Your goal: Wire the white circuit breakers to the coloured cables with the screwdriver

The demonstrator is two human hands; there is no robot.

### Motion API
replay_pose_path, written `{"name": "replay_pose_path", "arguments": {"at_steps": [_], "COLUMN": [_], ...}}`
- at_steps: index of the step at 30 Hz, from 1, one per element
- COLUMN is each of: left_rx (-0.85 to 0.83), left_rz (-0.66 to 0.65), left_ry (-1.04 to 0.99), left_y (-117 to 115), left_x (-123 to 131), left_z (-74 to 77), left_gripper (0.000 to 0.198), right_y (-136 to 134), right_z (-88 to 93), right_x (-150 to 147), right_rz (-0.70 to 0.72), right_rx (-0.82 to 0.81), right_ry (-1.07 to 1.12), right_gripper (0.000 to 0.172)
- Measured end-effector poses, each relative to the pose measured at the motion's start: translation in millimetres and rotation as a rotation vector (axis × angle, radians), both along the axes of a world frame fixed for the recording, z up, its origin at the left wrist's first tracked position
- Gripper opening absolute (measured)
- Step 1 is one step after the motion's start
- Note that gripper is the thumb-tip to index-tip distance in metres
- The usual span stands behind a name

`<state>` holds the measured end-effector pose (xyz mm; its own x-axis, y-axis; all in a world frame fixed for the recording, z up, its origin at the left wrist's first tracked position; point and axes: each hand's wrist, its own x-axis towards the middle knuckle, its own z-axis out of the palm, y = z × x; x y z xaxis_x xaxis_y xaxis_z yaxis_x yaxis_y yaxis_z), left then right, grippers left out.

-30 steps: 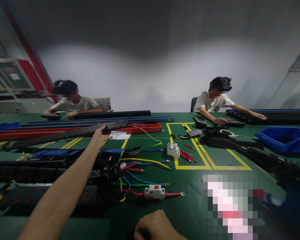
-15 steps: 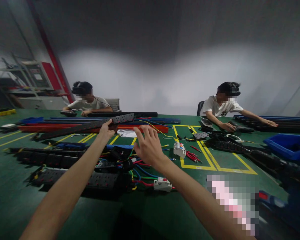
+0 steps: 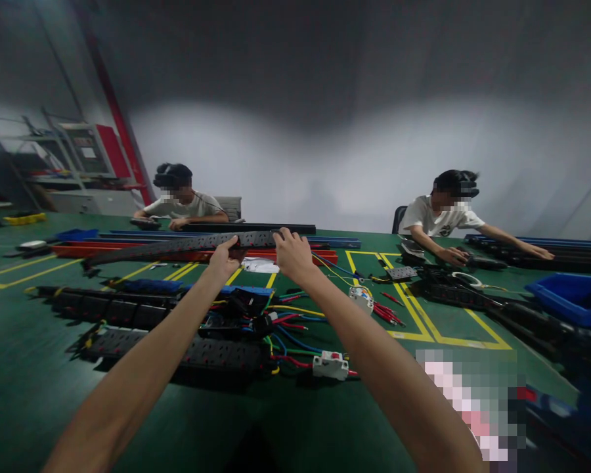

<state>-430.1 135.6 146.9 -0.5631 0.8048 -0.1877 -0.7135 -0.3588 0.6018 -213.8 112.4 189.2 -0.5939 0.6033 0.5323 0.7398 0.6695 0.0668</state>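
Observation:
A long black strip of power sockets (image 3: 187, 246) is raised over the table, running from the left to the middle of the head view. My left hand (image 3: 225, 261) is closed around it near its right part. At its right end, the fingers of my right hand (image 3: 294, 255) are curled over the edge. Below my arms lies another black socket strip (image 3: 211, 353), with coloured wires leading to a white circuit breaker (image 3: 329, 366). A second breaker (image 3: 362, 300) with red leads sits farther right.
Behind the raised strip lie a red rail (image 3: 79, 249) and blue rails. Two people sit across the green table (image 3: 24, 341). A blue bin (image 3: 571, 299), black parts (image 3: 448, 289) and a power tool with a red part (image 3: 546, 401) are at right.
My right hand has moved from beside the strip onto its right end. The raised strip now lies more level. The view has shifted slightly.

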Motion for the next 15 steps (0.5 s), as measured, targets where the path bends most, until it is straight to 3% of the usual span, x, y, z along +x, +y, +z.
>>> {"name": "replay_pose_path", "arguments": {"at_steps": [7,15], "left_rx": [0.07,0.117], "left_rz": [-0.013,-0.014], "left_ry": [0.019,0.06], "left_y": [-25,-86], "left_x": [25,63], "left_z": [25.3,45.5], "left_gripper": [0.013,0.013], "right_y": [-35,-107], "right_z": [23.7,44.6], "right_x": [28,75], "right_rz": [-0.038,-0.057], "right_rx": [0.045,0.081], "right_ry": [0.073,0.107], "right_gripper": [0.036,0.037]}}
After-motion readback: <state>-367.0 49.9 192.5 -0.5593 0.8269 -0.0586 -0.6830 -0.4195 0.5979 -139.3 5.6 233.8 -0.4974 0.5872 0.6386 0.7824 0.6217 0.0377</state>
